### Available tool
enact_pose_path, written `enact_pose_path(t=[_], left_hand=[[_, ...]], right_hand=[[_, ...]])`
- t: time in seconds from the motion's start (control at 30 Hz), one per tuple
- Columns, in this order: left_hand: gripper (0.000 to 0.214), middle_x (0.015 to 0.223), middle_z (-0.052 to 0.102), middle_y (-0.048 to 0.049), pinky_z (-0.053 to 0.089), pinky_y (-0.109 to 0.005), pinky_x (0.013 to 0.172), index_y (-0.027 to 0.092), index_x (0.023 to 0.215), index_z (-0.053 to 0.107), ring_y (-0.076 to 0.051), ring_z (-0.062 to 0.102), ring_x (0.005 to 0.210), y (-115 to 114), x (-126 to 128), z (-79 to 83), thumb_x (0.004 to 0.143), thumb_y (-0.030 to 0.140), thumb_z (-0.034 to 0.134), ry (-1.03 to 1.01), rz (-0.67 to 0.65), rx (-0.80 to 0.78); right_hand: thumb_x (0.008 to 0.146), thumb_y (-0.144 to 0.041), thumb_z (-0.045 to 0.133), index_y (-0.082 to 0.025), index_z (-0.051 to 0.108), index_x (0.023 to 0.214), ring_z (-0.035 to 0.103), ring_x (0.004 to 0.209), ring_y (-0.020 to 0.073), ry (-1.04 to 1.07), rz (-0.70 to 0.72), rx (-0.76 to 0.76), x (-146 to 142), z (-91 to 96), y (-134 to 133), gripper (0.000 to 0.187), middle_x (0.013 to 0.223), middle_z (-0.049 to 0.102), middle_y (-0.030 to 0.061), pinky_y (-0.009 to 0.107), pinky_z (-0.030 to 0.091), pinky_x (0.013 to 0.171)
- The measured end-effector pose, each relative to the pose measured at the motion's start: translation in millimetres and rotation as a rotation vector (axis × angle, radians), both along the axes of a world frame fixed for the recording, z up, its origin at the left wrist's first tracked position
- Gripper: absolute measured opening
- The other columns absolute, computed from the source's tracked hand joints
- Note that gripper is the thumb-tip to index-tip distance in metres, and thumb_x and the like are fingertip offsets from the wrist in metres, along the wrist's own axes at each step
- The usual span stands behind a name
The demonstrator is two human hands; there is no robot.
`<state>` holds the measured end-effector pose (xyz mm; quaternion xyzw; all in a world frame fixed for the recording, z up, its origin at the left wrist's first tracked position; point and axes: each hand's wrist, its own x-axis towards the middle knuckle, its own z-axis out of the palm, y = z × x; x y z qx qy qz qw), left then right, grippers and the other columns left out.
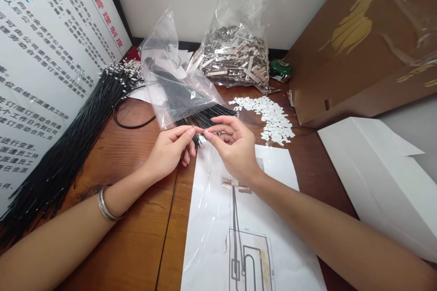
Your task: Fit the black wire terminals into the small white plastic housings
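My left hand (pixel 169 152) and my right hand (pixel 237 150) meet fingertip to fingertip above the table, both pinched closed. Whatever they hold is too small to make out. Just behind and below the fingers lie thin black cords (pixel 205 117), bundled and partly inside a clear plastic bag (pixel 164 54). Past my right hand is a spread pile of small white plastic pieces (pixel 276 118). Under my right wrist lies a white paper sheet (pixel 211 236) with a printed line drawing.
A large bundle of black cords with white ends (pixel 68 145) leans along the left printed board (pixel 41 54). At the back stands a clear bag of metal strips (pixel 235 54), with a green tape measure (pixel 280 70) beside it. A brown box (pixel 341 54) and white carton (pixel 382 182) bound the right side.
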<state>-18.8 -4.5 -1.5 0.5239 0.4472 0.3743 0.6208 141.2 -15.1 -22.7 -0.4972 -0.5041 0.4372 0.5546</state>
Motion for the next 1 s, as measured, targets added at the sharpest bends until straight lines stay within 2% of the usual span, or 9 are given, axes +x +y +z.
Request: enact_pose_path(t=[0.23,0.33,0.5,0.63,0.87,1.0], left_hand=[[0.038,0.055,0.057,0.0024,0.039,-0.017,0.039,0.011,0.101,0.072,-0.007,0.048,0.041,-0.4,0.0,0.8,0.085,0.045,0.063,0.028,-0.015,0.000],[0.038,0.055,0.057,0.0019,0.039,-0.017,0.040,0.011,0.101,0.072,-0.007,0.048,0.041,-0.7,-0.3,1.3,0.084,0.044,0.064,0.051,-0.022,-0.003],[0.040,0.055,0.058,0.0021,0.039,-0.018,0.040,0.011,0.102,0.072,-0.007,0.048,0.041,-1.0,-0.3,0.8,0.084,0.045,0.064,0.045,-0.010,-0.001],[0.037,0.054,0.058,0.0021,0.038,-0.017,0.039,0.010,0.096,0.071,-0.007,0.048,0.040,-1.0,0.4,0.7,0.084,0.044,0.063,0.057,0.001,-0.003],[0.030,0.053,0.057,0.0027,0.039,-0.016,0.041,0.012,0.078,0.066,-0.006,0.047,0.041,-1.8,0.9,3.7,0.087,0.040,0.059,0.115,-0.037,0.026],[0.026,0.053,0.057,0.0037,0.039,-0.015,0.041,0.013,0.080,0.065,-0.005,0.048,0.041,-2.0,1.4,4.9,0.087,0.037,0.059,0.128,-0.034,0.027]], right_hand=[[0.074,-0.027,0.076,-0.023,0.048,0.117,0.050,0.043,0.0096,0.042,-0.067,-0.032,-0.6,-1.1,1.2,0.052,0.076,0.070,-0.0002,0.026,0.037,0.039],[0.073,-0.026,0.077,-0.023,0.046,0.117,0.054,0.046,0.0113,0.038,-0.079,-0.026,-0.5,-1.0,1.6,0.054,0.074,0.069,-0.0012,0.027,0.040,0.041],[0.073,-0.025,0.076,-0.023,0.047,0.119,0.057,0.050,0.0128,0.076,-0.052,-0.001,0.3,-0.4,1.8,0.054,0.078,0.071,0.0004,0.029,0.042,0.044],[0.074,-0.024,0.075,-0.024,0.048,0.117,0.060,0.055,0.0141,0.080,-0.026,0.014,-0.5,2.4,0.2,0.051,0.081,0.072,0.0014,0.029,0.041,0.044],[0.075,-0.029,0.077,-0.024,0.051,0.112,0.047,0.043,0.0085,0.021,0.030,0.079,-2.0,4.8,-3.3,0.045,0.081,0.072,0.0006,0.027,0.031,0.038],[0.074,-0.031,0.077,-0.024,0.051,0.110,0.049,0.046,0.0094,0.044,0.042,0.083,-2.4,3.5,-2.8,0.045,0.082,0.071,0.0015,0.026,0.030,0.039]])
